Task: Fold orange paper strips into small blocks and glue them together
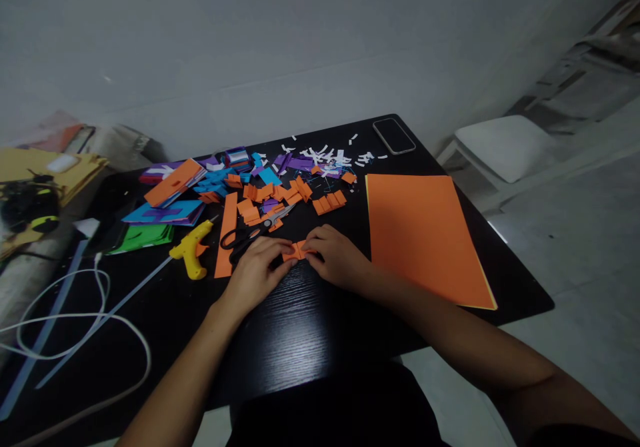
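Between my two hands is a small creased piece of orange paper (299, 250), low over the black table. My left hand (257, 270) pinches its left end between thumb and fingers. At the other end, my right hand (334, 254) has its thumb and fingertips closed on the paper. Black-handled scissors (253, 231) lie just beyond my left hand, blades pointing up and right. An orange paper strip (228, 234) rests to the left of the scissors. Several folded orange pieces (330, 202) are scattered beyond my hands.
A stack of orange sheets (420, 234) lies on the right, with a phone (394, 135) behind it. White paper scraps (325, 157) litter the back. To the left are a yellow glue gun (193, 250), folded coloured papers (163, 210) and a looped white cable (105, 294).
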The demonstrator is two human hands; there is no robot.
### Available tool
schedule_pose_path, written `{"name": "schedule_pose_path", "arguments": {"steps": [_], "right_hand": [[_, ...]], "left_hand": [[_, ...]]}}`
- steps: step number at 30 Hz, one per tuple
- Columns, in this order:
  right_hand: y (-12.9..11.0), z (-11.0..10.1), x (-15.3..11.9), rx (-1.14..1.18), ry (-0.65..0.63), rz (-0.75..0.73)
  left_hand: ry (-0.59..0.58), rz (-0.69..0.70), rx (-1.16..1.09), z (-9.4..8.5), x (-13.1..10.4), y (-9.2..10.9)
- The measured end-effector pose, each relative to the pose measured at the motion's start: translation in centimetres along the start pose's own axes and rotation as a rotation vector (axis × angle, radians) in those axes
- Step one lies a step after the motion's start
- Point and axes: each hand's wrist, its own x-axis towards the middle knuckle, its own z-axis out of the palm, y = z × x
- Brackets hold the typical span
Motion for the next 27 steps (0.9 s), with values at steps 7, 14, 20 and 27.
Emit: {"name": "schedule_pose_path", "arguments": {"steps": [7,14,20,27], "right_hand": [[0.0,0.02,0.07,-0.008,-0.005,-0.001],[0.12,0.16,0.07,-0.015,-0.007,-0.004],[0.06,0.1,-0.01,0.006,-0.005,0.004],[0.17,0.16,-0.01,0.015,-0.002,0.007]], "left_hand": [[0.0,0.006,0.001,-0.02,-0.02,-0.17],[0.018,-0.005,0.018,-0.04,-0.19,0.16],[0.014,0.017,0.039,0.04,-0.27,-0.09],[0.017,0.027,0.111,0.25,-0.59,-0.02]]}}
